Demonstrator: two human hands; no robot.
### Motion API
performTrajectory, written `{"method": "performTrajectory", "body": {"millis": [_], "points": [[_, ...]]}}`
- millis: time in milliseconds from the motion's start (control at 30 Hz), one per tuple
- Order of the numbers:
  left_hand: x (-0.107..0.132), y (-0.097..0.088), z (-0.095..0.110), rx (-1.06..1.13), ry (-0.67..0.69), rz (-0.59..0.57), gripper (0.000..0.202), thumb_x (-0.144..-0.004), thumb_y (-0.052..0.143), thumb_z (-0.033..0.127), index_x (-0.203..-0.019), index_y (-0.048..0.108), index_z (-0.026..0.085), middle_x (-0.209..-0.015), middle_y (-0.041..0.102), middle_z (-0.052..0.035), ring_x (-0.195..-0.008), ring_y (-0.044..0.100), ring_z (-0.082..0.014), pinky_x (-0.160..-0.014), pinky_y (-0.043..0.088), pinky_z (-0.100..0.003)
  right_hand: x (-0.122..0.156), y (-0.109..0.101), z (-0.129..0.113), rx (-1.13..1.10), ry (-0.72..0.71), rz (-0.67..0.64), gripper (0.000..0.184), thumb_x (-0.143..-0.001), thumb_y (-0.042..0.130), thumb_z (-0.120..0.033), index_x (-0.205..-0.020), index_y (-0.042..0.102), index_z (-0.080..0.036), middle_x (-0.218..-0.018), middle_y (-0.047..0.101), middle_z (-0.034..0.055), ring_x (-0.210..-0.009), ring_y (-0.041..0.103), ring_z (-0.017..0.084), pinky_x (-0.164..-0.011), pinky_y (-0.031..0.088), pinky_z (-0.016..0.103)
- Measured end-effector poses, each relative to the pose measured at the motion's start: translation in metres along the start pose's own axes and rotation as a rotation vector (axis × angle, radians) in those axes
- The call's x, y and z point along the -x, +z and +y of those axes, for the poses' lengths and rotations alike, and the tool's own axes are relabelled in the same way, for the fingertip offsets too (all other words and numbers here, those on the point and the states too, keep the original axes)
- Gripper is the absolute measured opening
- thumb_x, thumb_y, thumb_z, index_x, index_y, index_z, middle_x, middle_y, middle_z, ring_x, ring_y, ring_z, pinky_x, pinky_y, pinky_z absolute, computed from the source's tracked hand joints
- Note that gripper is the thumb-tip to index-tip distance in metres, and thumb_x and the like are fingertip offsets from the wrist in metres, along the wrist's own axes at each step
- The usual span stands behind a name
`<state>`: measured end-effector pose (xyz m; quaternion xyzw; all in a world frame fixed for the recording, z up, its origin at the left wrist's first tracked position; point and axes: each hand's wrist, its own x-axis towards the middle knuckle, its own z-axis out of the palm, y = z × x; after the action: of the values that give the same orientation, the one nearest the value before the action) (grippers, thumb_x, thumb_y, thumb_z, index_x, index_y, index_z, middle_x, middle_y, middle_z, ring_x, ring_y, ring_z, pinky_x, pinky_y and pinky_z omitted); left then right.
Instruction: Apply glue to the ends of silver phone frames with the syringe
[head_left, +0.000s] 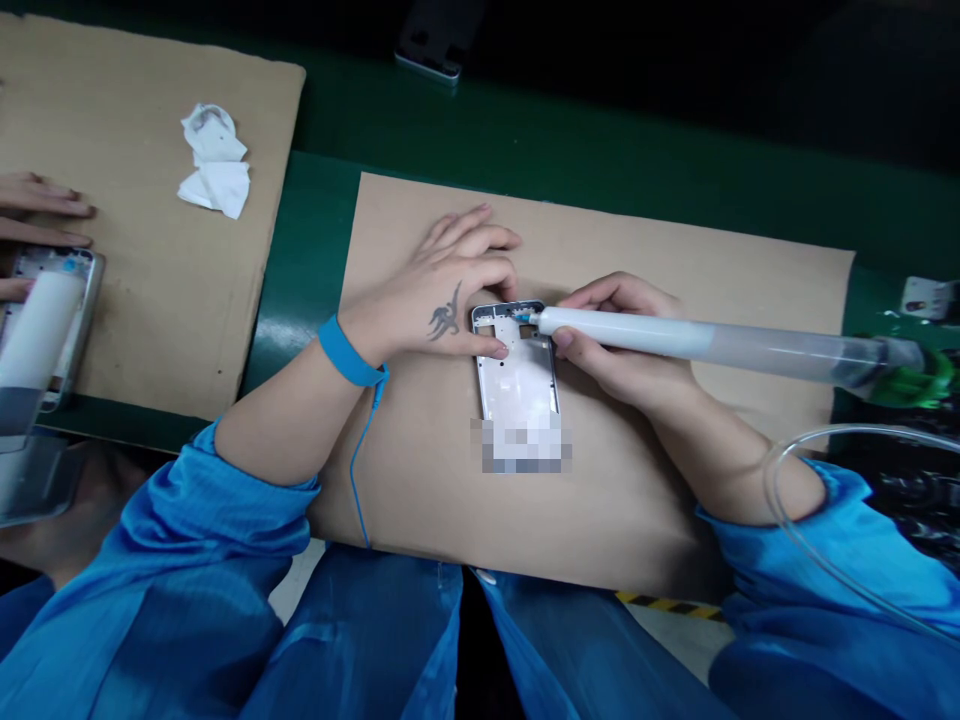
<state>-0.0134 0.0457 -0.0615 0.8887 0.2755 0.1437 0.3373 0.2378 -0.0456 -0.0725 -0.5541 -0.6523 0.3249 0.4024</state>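
Observation:
A silver phone frame (519,380) lies flat on a brown cardboard sheet (637,480). My left hand (442,295) rests on the frame's top left corner, fingers curled and pressing it down. My right hand (615,335) is wrapped round a long white dispensing syringe (705,340). The syringe's blue tip touches the top edge of the frame. A clear hose (810,540) runs from the syringe's back end past my right sleeve. A blue wrist strap (346,352) with a cord sits on my left wrist.
A second cardboard sheet (172,260) at the left carries crumpled white wipes (214,160). Another person's hands (37,215) there hold a phone frame (71,300) and a white syringe (34,340). The green bench (600,150) runs behind; a dark device (431,50) lies at the back.

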Motion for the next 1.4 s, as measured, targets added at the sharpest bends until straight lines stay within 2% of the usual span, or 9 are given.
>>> {"method": "performTrajectory", "body": {"millis": [133,733,1067,1400], "points": [[0.0000,0.0005,-0.0005,-0.001,0.006,0.009,0.057,-0.073,0.084,0.072,-0.106,0.074,0.027,-0.157,0.054,-0.0106,-0.161,0.023,-0.0463,-0.131,0.011,-0.071,0.0006,0.0003,0.0003,-0.008,0.020,-0.007,0.035,-0.079,0.088,-0.054,-0.089,0.070,-0.025,-0.078,0.074,0.0029,-0.060,0.066,0.019,-0.049,0.051,0.030],[-0.0004,0.0009,-0.0007,-0.010,0.001,-0.001,0.058,-0.073,0.082,0.074,-0.107,0.074,0.027,-0.157,0.053,-0.0103,-0.161,0.023,-0.0458,-0.132,0.012,-0.068,0.0003,0.0046,0.0027,-0.014,0.035,0.041,0.033,-0.079,0.089,-0.050,-0.092,0.071,-0.025,-0.079,0.074,0.0028,-0.060,0.066,0.018,-0.049,0.051,0.029],[-0.0021,0.0007,-0.0022,0.018,0.002,-0.003,0.056,-0.070,0.086,0.070,-0.106,0.074,0.028,-0.157,0.053,-0.0084,-0.160,0.024,-0.0474,-0.133,0.011,-0.067,0.0008,0.0066,0.0011,0.022,0.022,0.039,0.033,-0.082,0.087,-0.050,-0.096,0.073,-0.024,-0.084,0.075,0.0034,-0.066,0.068,0.018,-0.057,0.056,0.030],[-0.0012,0.0010,-0.0021,-0.024,0.011,-0.006,0.058,-0.075,0.079,0.074,-0.108,0.073,0.027,-0.158,0.053,-0.0092,-0.161,0.023,-0.0459,-0.133,0.013,-0.067,-0.0001,0.0090,-0.0018,0.022,-0.008,0.055,0.033,-0.081,0.087,-0.051,-0.093,0.073,-0.024,-0.082,0.074,0.0026,-0.064,0.066,0.017,-0.055,0.054,0.028]]}}
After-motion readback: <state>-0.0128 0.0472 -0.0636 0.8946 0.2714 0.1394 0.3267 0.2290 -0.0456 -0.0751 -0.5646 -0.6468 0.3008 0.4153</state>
